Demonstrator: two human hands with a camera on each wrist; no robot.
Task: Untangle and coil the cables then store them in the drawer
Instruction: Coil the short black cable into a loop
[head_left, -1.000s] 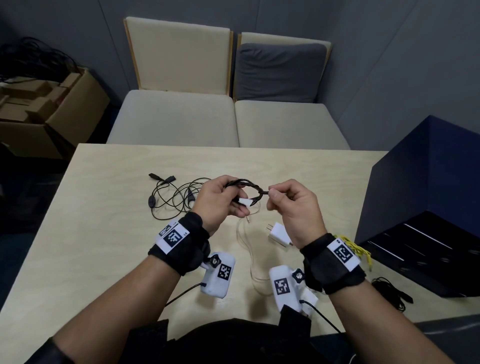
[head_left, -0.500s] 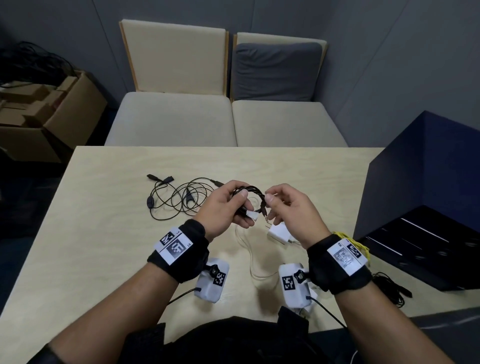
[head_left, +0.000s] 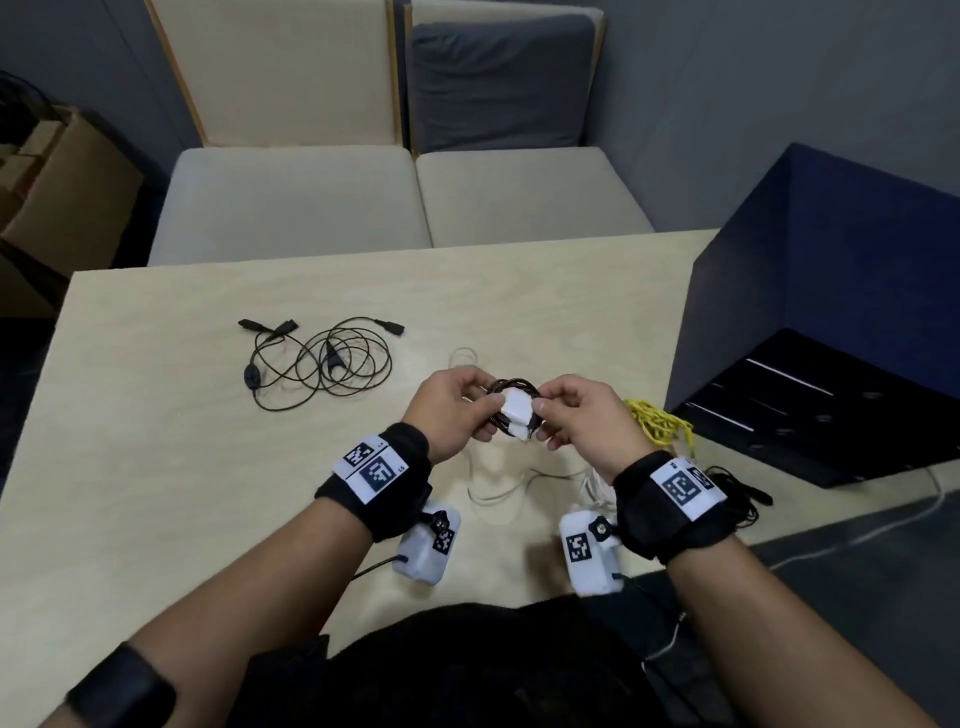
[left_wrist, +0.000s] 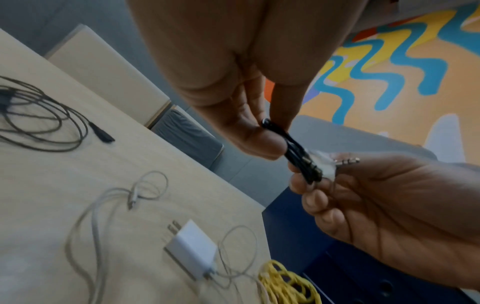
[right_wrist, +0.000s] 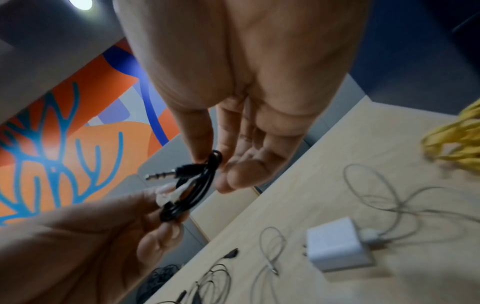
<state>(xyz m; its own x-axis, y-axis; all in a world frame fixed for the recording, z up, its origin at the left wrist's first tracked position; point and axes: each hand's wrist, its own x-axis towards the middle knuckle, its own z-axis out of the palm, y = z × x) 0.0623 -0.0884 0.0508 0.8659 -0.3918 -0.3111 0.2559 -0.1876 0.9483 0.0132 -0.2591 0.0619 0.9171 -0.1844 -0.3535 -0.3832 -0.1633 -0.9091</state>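
I see the dark blue drawer unit (head_left: 810, 312) at the right edge of the counter (head_left: 156, 467), its open black drawer (head_left: 810, 410) holding nothing I can make out.

Both my hands are raised over the counter's middle, sharing one small black coiled cable (head_left: 511, 387). My left hand (head_left: 449, 410) has its grip closed on one side of the coil, thumb and fingers pinching the bundled strands; my right hand (head_left: 582, 421) pinches the other side, where a white tag (head_left: 517, 415) wraps the coil.

On the counter lie a loose black cable (head_left: 322, 364) far left, a thin white cable (head_left: 493, 493) under my hands, a yellow cable bundle (head_left: 657, 426) just beside my right wrist, and another black cable (head_left: 743, 493) near the drawer's front. Nothing lies between my hands and the drawer but the yellow bundle.

The wrist views add what the head view hides — a metal jack plug (right_wrist: 161, 174) sticking out of the coil, and a white charger block (left_wrist: 192, 248) with its prongs, lying on the counter near the yellow bundle.
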